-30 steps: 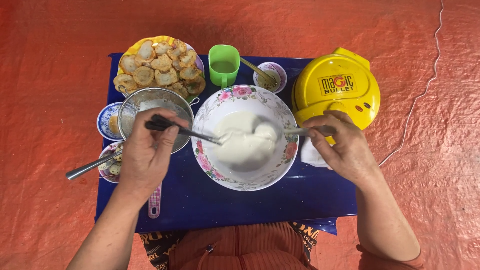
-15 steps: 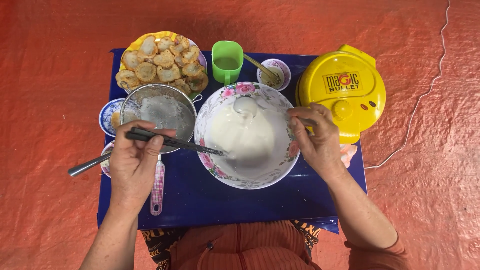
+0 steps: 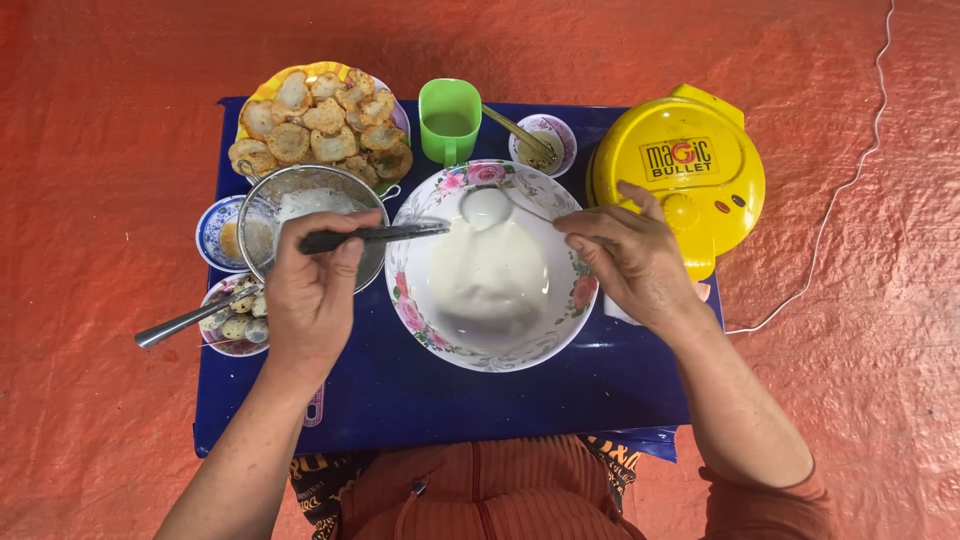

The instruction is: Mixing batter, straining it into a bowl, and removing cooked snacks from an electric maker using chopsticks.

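A floral-rimmed white bowl [image 3: 415, 300] holding white batter stands mid-table in the head view. My right hand [image 3: 625, 262] holds a metal spoon [image 3: 487, 205] heaped with batter over the bowl's far rim. My left hand [image 3: 312, 290] grips a black-handled utensil [image 3: 365, 236] whose metal tip reaches over the bowl's left rim. Just left of the bowl sits a metal strainer [image 3: 310, 200] with white residue in it.
A plate of round fried cakes [image 3: 320, 125] sits at the back left, a green cup [image 3: 448, 120] and a small dish [image 3: 545, 140] behind the bowl, a round yellow electric cooker [image 3: 680, 175] at right. Small egg dishes [image 3: 232, 320] lie left. The blue table [image 3: 450, 395] stands on orange matting.
My right hand has lifted the spoon out of the batter and carried it up to the bowl's far rim. My left hand has raised its utensil toward the bowl's upper left edge.
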